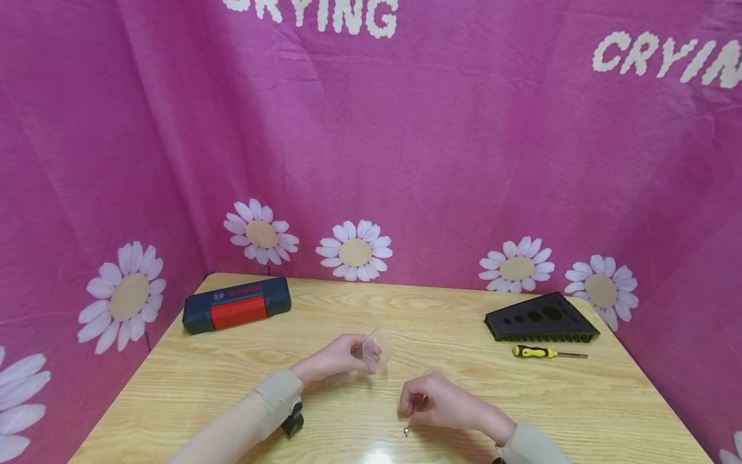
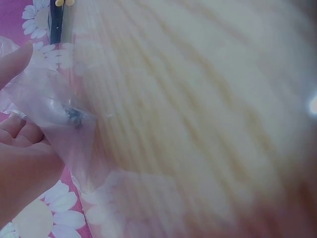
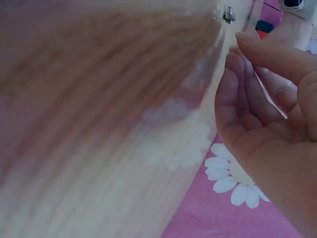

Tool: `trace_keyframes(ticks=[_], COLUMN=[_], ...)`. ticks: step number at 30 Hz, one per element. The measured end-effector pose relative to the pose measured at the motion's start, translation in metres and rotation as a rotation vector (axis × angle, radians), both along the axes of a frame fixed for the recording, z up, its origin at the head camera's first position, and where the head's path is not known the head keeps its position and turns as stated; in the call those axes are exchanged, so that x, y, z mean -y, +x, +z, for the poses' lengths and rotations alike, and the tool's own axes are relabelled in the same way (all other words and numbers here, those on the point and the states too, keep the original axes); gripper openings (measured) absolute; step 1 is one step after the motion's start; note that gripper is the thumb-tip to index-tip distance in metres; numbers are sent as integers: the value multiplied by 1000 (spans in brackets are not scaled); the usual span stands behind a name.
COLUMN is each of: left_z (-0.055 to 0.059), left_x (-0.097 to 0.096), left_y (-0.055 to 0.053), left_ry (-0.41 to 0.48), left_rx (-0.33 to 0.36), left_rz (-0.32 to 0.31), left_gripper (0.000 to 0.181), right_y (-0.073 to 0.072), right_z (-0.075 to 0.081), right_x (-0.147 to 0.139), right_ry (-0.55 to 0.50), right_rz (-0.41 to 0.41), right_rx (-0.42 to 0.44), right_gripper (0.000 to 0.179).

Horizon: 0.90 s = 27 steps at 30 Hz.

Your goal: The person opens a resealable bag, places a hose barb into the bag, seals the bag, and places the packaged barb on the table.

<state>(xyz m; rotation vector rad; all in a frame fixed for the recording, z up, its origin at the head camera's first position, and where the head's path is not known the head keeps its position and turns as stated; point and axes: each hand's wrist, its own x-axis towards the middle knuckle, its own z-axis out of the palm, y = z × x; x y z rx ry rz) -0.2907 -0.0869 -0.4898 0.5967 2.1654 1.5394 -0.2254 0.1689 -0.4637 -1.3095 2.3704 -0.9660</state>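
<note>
In the head view my left hand (image 1: 342, 356) grips a clear plastic bag (image 1: 378, 352) near the middle of the table. A small dark metal cluster (image 2: 74, 116) shows inside the bag in the left wrist view. My right hand (image 1: 443, 403) is low over the table, to the right of the left one. Its fingers are loosely bent, and nothing shows between them. A small shiny metal piece (image 1: 406, 431) lies just off the thumb tip; the right wrist view has the same metal piece (image 3: 229, 15) a short gap beyond the fingertips.
A blue and red Bosch case (image 1: 237, 305) lies at the back left of the wooden table (image 1: 394, 309). At the back right are a black wedge-shaped holder with holes (image 1: 542, 318) and a yellow and black screwdriver (image 1: 547, 352). A pink flowered cloth (image 1: 406, 161) hangs behind the table.
</note>
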Motion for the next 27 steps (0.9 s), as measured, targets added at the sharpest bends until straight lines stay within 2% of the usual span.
trace_keyframes(ticks=[7, 19, 22, 27], left_z=[1, 2, 3, 4], left_x=[-1, 0, 1, 1], left_y=[2, 1, 2, 1], left_ry=[14, 6, 1, 9], left_rx=[7, 4, 4, -2], left_rz=[1, 2, 5, -3], left_gripper=[27, 27, 27, 27], right_y=[1, 1, -1, -12], right_z=[-11, -8, -6, 5], right_x=[-1, 3, 3, 4], right_ry=[46, 73, 64, -12], right_rz=[43, 95, 79, -6], right_rx=[77, -23, -52, -89], right_gripper=[11, 6, 5, 5])
